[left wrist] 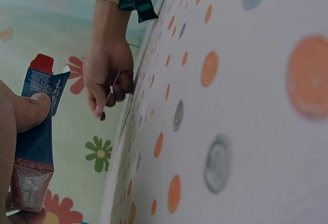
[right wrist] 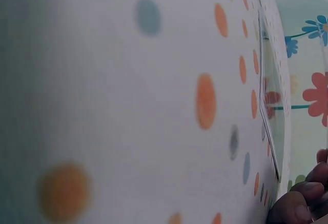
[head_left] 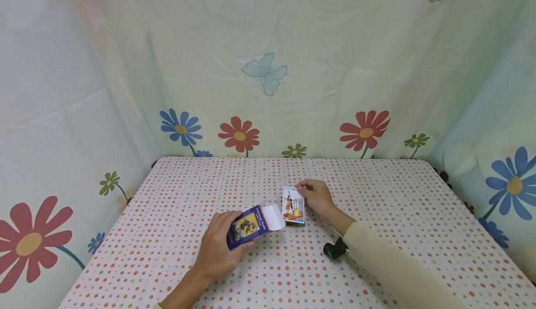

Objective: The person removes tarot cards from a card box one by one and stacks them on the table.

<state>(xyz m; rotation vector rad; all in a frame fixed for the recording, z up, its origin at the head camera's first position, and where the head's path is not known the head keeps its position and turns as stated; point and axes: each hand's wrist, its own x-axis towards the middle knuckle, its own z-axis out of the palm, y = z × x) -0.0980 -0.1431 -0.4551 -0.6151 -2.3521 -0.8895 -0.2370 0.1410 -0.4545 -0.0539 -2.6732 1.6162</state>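
Observation:
My left hand point(head_left: 217, 251) grips a blue tarot card box point(head_left: 246, 227) printed "Universal Waite Tarot Deck", tilted over the table. The box's white end flap point(head_left: 274, 217) stands open toward the right. In the left wrist view, the thumb point(left wrist: 32, 112) presses the side of the box. My right hand point(head_left: 319, 198) pinches a picture card point(head_left: 292, 206) by its upper right corner. Seen almost edge-on in the left wrist view, that card is a thin line between thumb and fingers. Under the card's lower end shows the edge of another, darker card point(head_left: 295, 225).
A table point(head_left: 188, 192) with a dotted cover spreads beneath both hands. Behind and beside it hang curtains point(head_left: 268, 30) printed with flowers and butterflies. A black strap piece point(head_left: 335, 249) sits at the right wrist. Small dark objects point(head_left: 444, 176) lie off the table's right edge.

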